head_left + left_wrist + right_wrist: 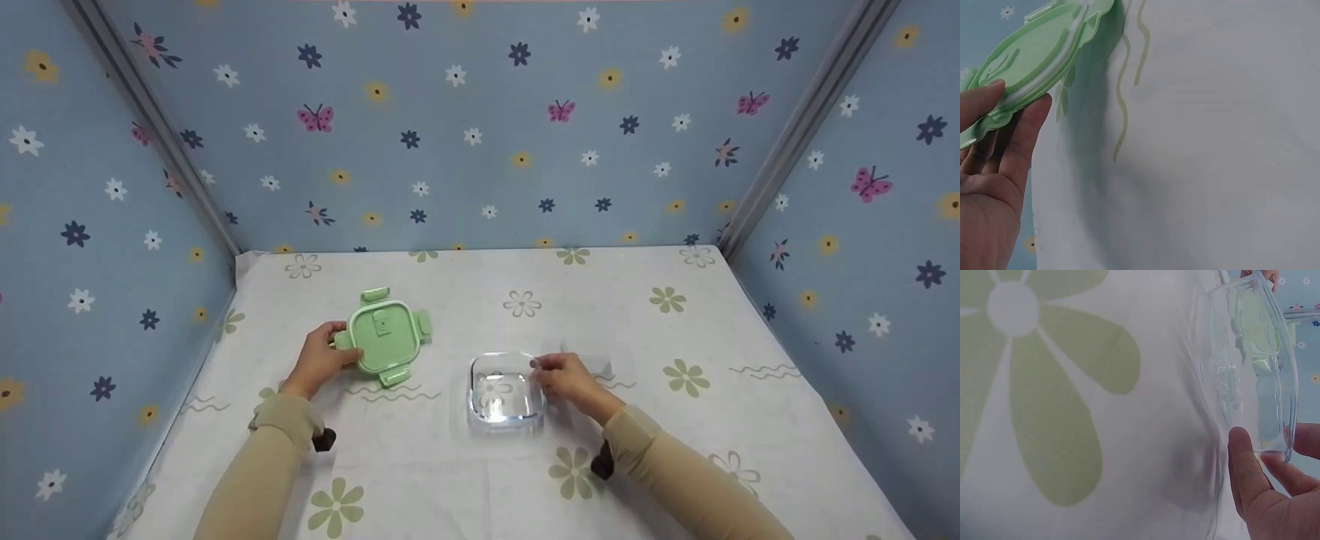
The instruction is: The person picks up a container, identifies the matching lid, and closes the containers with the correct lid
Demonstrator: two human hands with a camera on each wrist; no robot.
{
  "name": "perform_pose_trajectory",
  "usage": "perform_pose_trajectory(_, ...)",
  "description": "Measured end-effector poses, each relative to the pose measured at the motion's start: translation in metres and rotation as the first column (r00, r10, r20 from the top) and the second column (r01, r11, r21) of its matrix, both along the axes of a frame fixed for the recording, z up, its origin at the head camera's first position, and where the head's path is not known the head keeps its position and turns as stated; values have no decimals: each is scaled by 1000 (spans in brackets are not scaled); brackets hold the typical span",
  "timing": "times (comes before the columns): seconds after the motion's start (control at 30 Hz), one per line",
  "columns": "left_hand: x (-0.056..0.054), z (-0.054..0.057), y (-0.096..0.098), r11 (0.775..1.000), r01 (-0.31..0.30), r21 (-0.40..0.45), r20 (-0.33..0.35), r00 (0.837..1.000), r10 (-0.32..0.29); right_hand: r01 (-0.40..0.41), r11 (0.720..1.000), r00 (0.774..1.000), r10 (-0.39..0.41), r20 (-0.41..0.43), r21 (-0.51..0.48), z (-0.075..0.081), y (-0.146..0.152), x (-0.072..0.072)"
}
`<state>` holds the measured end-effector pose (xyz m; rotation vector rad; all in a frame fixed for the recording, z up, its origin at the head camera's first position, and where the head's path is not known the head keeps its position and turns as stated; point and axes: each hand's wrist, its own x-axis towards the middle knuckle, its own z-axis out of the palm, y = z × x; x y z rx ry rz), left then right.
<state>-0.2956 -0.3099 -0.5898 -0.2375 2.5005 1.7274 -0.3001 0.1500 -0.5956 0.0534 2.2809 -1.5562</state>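
Note:
My left hand pinches a light green square lid by one of its side flaps. The lid's locking flaps stick out on every side, and the left wrist view shows it tilted above the cloth, thumb on its upper face and fingers beneath. To the right, a clear square glass container has its opening facing up. My right hand holds its right wall, with the thumb and fingers on opposite sides of the glass. Lid and container are apart. Whether the container's base touches the cloth, I cannot tell.
A white cloth with green flowers and wavy lines covers the table. Blue panels printed with flowers and butterflies stand at the back and both sides, with grey posts at the corners.

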Motion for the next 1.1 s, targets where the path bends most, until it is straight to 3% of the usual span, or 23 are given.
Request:
perform_pose_trajectory(0.37,-4,1,11,1000,-7,-7,-26,1000,7,3,1000,1000,-3,-4,-27,-1,0,2)
perform_pose_trajectory(0.6,-7,-1,14,999,-28,-38,-35,999,27,14,999,994,-9,-111,44,-2,-3,4)
perform_pose_trajectory(0.7,-7,-1,15,999,-31,-12,-53,998,30,19,997,989,-7,-146,81,0,-4,5)
perform_pose_trajectory(0.87,-6,1,15,1000,-30,8,-56,998,30,8,996,991,4,-132,90,7,-6,4)
perform_pose_trajectory(1.1,-6,10,17,998,-23,65,-63,998,27,-9,997,991,19,-133,78,18,-6,1)
